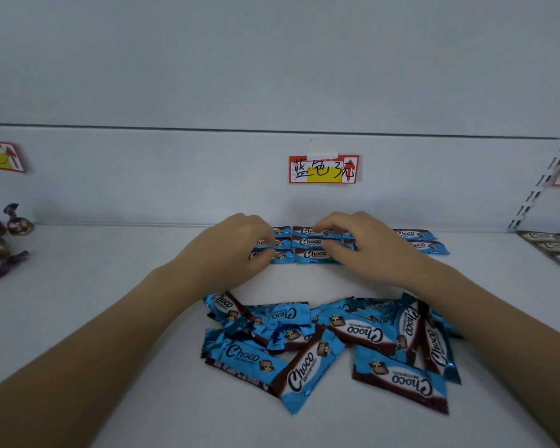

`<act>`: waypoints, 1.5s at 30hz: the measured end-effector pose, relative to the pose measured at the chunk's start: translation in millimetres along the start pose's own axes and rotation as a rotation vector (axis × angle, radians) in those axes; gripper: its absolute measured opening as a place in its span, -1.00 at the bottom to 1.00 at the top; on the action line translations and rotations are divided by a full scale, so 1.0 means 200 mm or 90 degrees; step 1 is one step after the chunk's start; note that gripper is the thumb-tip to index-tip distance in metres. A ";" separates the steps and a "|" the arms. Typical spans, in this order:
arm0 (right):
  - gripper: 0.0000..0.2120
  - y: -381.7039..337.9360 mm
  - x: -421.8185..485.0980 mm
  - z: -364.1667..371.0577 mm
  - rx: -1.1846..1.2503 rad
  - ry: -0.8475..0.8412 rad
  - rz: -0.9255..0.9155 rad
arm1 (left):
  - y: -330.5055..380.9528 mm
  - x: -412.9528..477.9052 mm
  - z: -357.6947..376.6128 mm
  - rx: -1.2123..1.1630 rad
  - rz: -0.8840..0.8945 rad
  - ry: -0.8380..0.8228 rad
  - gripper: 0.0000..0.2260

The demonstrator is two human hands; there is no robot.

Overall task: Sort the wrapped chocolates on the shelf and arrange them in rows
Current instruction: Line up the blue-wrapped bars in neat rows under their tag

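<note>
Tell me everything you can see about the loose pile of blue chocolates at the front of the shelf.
The loose pile holds shiny blue foil-like wrappers with a brown band, crimped ends and Choco lettering. They lie flat on the white shelf, overlapping and pointing different ways, some upside down. It sits between the forearms; the left hand and right hand reach past it without touching it.

I'm in a shop, at a white metal display shelf (pixel 110 318). Handwritten price tags (pixel 324 169) taped to the back panel, slotted rail (pixel 537 189) on the right. Stock: blue chocolate bars (pixel 320 337), foil-wrapped sweets (pixel 0 240) further left.
</note>
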State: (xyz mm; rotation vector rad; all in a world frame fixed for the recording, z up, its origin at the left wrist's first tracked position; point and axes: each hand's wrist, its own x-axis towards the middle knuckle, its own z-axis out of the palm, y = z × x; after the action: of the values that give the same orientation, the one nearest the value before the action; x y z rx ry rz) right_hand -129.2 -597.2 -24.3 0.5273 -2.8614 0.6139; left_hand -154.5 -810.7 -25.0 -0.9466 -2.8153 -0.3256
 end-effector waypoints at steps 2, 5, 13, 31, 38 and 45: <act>-0.69 0.01 0.01 0.00 -0.012 -0.006 0.032 | 0.00 0.01 0.00 0.008 -0.027 0.000 -0.69; -0.68 0.03 0.02 0.02 -0.052 -0.049 0.046 | -0.02 0.02 0.01 0.011 -0.050 -0.049 -0.69; -0.71 0.08 0.01 -0.12 -0.020 0.043 0.033 | -0.01 0.01 0.00 -0.013 -0.033 -0.020 -0.69; -0.74 0.28 -0.09 -0.26 -0.086 -0.040 0.202 | 0.00 0.01 0.02 -0.015 0.033 -0.026 -0.71; -0.73 0.36 -0.12 -0.29 -0.113 -0.098 0.283 | 0.00 0.01 0.03 -0.017 0.043 -0.025 -0.71; -0.76 0.35 -0.11 -0.29 -0.111 -0.072 0.267 | 0.00 0.01 0.02 -0.021 0.056 -0.010 -0.72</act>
State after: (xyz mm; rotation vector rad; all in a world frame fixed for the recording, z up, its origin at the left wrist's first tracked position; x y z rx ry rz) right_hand -129.4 -505.6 -3.6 -0.0732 -3.1152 0.3917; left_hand -156.6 -808.3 -28.9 -1.0802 -2.7806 -0.3548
